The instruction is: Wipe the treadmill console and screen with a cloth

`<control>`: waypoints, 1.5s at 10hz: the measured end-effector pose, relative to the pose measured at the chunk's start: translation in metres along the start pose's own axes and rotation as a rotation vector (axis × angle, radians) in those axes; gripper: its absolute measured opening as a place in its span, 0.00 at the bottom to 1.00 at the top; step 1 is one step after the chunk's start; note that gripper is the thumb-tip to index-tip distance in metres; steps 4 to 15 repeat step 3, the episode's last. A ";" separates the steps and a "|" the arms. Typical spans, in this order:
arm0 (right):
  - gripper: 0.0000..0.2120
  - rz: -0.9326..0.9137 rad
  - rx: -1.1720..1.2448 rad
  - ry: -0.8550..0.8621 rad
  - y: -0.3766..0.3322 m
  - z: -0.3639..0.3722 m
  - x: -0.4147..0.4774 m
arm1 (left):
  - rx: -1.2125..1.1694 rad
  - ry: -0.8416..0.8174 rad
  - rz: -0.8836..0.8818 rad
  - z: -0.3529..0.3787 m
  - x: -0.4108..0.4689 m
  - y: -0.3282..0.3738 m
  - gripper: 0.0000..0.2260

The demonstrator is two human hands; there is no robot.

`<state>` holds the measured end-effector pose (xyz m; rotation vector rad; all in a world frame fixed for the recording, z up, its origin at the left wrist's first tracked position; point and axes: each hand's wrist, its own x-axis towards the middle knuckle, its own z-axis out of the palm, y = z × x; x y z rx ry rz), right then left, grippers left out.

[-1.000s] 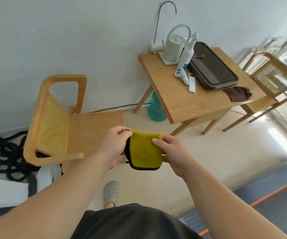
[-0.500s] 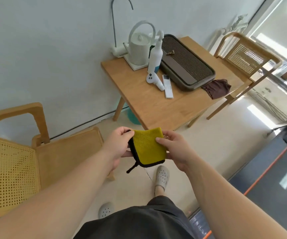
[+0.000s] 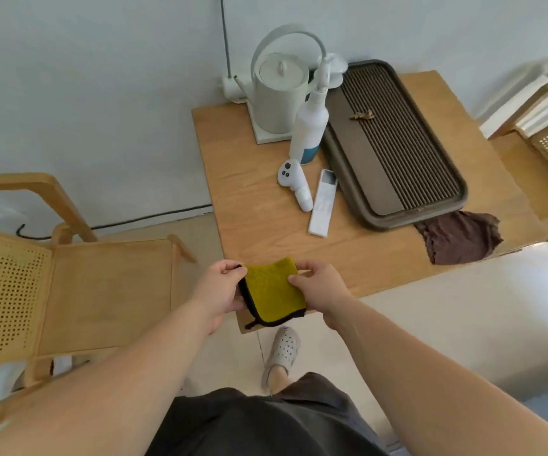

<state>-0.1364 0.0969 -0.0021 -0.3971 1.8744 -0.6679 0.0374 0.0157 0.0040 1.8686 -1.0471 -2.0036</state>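
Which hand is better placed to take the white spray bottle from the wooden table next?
Probably the right hand: the white spray bottle stands straight ahead of it, farther from the left hand, which could hold the folded yellow cloth alone.

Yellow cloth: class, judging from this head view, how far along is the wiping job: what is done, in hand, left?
Done: the yellow cloth is picked up and folded. In hand: the left hand and right hand pinch its opposite edges above the wooden table, where a spray bottle stands untouched. Left: all the wiping; no treadmill console or screen is in view.
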 end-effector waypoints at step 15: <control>0.32 -0.031 -0.386 -0.194 -0.021 -0.010 0.008 | 0.260 0.202 0.031 -0.015 0.003 -0.005 0.22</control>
